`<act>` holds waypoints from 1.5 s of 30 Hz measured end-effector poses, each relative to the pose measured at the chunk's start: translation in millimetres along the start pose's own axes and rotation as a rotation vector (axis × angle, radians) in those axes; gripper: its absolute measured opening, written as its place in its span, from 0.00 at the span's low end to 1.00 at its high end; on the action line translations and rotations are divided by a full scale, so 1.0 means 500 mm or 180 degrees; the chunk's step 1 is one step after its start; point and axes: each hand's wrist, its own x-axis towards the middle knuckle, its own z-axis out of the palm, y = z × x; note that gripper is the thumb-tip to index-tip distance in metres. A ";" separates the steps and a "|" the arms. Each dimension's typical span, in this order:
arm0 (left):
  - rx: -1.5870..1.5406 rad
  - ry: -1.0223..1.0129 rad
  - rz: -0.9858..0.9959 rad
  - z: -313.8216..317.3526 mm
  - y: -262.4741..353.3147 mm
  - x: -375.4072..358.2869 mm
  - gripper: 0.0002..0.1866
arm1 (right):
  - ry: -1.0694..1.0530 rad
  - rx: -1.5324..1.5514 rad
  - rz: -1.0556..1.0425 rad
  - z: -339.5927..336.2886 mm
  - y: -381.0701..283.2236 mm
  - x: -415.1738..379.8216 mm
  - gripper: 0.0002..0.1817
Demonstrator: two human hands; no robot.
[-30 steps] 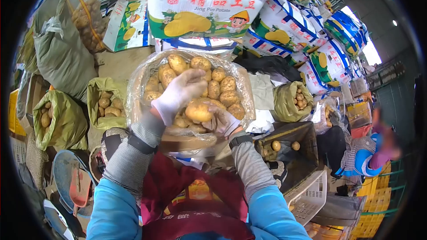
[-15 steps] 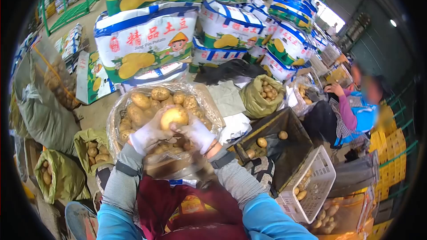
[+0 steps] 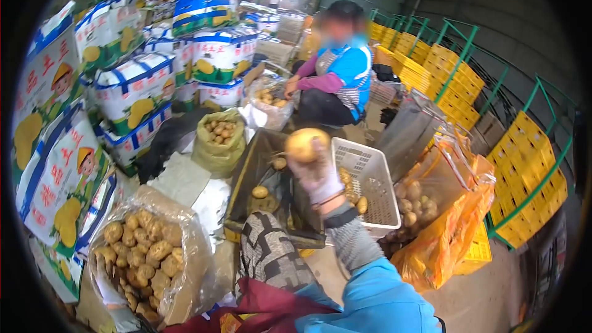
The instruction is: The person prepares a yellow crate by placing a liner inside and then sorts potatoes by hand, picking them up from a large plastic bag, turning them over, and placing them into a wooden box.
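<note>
At lower right, floor (image 3: pixel 481 299) spreads past the edge of one orange bag (image 3: pixel 441 250). One plastic-lined box (image 3: pixel 200 277), heaped with potatoes (image 3: pixel 159 250), stands lower left. Between them, one dark crate (image 3: pixel 246 176) with two loose potatoes (image 3: pixel 260 192) showing borders one white basket (image 3: pixel 379 194). The left hand (image 3: pixel 110 287) is at the lined box's left rim; whether it grips anything, I cannot tell. In front of the crate's right edge, the right hand (image 3: pixel 320 179) holds one potato (image 3: pixel 304 143).

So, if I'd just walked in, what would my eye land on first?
Probably the potato held up in the right hand, near the middle of the view. Next might come the plastic-lined box full of potatoes at lower left, with the left hand at its edge, then the stacked yellow crates at the right.
</note>
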 end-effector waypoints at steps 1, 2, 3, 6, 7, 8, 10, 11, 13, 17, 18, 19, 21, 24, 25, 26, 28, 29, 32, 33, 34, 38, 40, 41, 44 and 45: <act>-0.0398 -0.0267 -0.0125 -0.023 -0.023 0.017 0.28 | 0.0245 -0.0141 -0.0523 -0.021 -0.108 -0.012 0.28; -0.0560 -0.0414 -0.0194 -0.026 -0.037 0.027 0.27 | 0.0212 -0.0119 -0.0905 -0.096 -0.223 0.003 0.29; -0.0719 -0.0558 -0.0271 -0.028 -0.050 0.036 0.26 | 0.0644 -0.0055 -0.1353 -0.101 -0.332 -0.025 0.33; -0.0812 -0.0790 -0.0384 -0.011 -0.068 0.058 0.24 | 0.1136 -0.0249 -0.2712 -0.202 -0.631 -0.087 0.27; -0.0766 -0.0892 -0.0420 -0.006 -0.073 0.062 0.24 | 0.1045 -0.0494 -0.2791 -0.310 -0.739 -0.098 0.26; -0.0731 -0.0944 -0.0434 -0.010 -0.076 0.056 0.24 | 0.0955 -0.0732 -0.2878 -0.420 -0.849 -0.110 0.24; -0.0427 -0.0968 -0.0541 0.007 -0.050 0.027 0.23 | 0.1671 0.0380 -0.2113 -0.327 -0.835 -0.161 0.23; -0.0385 -0.0934 -0.0327 0.010 -0.050 0.019 0.23 | 0.1615 0.0072 -0.2176 -0.324 -0.798 -0.148 0.25; -0.0353 -0.0861 -0.0146 0.021 -0.030 -0.014 0.23 | 0.1607 -0.0419 -0.1898 -0.343 -0.711 -0.100 0.26; -0.0213 -0.0291 0.0112 0.036 0.050 -0.087 0.19 | 0.2000 -0.1023 -0.0482 -0.302 -0.420 0.061 0.24; -0.0639 -0.0060 -0.0019 0.034 0.068 -0.081 0.17 | 0.1821 -0.1324 -0.0097 -0.276 -0.330 0.102 0.24; -0.0776 0.0201 0.0146 0.051 0.103 -0.101 0.12 | 0.1274 -0.1536 0.0314 -0.283 -0.244 0.155 0.24; -0.0177 0.0675 0.0194 -0.019 0.096 -0.087 0.06 | 0.0323 -0.2406 0.0649 -0.145 -0.025 0.162 0.29; -0.0434 0.1035 0.0417 -0.086 0.115 -0.107 0.08 | -0.1050 -0.3605 0.0800 0.048 0.298 0.097 0.24; -0.0536 0.1154 0.0402 -0.093 0.117 -0.117 0.07 | -0.1680 -0.3791 0.0668 0.077 0.394 0.070 0.25; -0.0656 0.1227 0.0387 -0.100 0.128 -0.125 0.05 | -0.2339 -0.4557 0.0534 0.090 0.483 0.056 0.28; -0.0765 0.1287 0.0333 -0.093 0.142 -0.134 0.06 | -0.3943 -0.4523 -0.0535 0.141 0.646 -0.023 0.39; -0.0742 0.1294 0.0306 -0.086 0.154 -0.136 0.08 | -0.4264 -0.4887 -0.0292 0.199 0.689 -0.082 0.43; -0.0753 0.0819 0.0383 -0.114 0.132 -0.133 0.15 | -0.4759 -0.5034 0.0534 0.246 0.855 -0.202 0.37; -0.1066 0.0750 0.0314 -0.104 0.136 -0.128 0.15 | -0.4871 -0.5354 0.0737 0.250 0.902 -0.234 0.35; -0.1374 0.0674 0.0250 -0.103 0.138 -0.124 0.15 | -0.5044 -0.6068 0.0734 0.257 0.942 -0.267 0.31; 0.1919 0.0451 0.2148 -0.108 0.125 -0.112 0.15 | -0.5008 -0.6753 -0.0259 0.179 1.055 -0.299 0.27; 0.1282 0.0389 0.1851 -0.104 0.116 -0.105 0.16 | -0.4681 -0.5866 0.0748 0.156 1.070 -0.282 0.26; 0.1422 0.0349 0.1781 -0.106 0.114 -0.102 0.17 | -0.4214 -0.4957 0.1892 0.155 1.066 -0.259 0.25; 0.0356 0.0305 0.0708 -0.066 0.119 -0.088 0.24 | -0.2939 -0.3061 0.3091 0.212 0.990 -0.240 0.23; -0.0217 0.0271 0.0184 -0.047 0.123 -0.084 0.27 | -0.2862 -0.2672 0.3305 0.212 0.980 -0.219 0.23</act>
